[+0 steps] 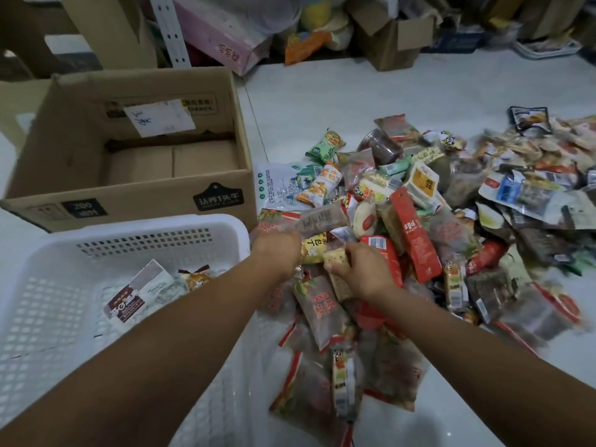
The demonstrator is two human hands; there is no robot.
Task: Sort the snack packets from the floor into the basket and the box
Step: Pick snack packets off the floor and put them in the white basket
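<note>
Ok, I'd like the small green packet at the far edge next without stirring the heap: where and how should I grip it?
Probably pinch the green packet by its left end, coming in from the cardboard box side. It lies on top at the rim of the pile with bare floor on that side, so nothing overlaps that end.

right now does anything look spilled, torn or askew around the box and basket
Nothing looks torn or burst. The snack packets sprawl in a loose, unsorted heap on the floor. A white label sits crooked on the inner wall of the box. The right hand grips a cracker packet.
</note>
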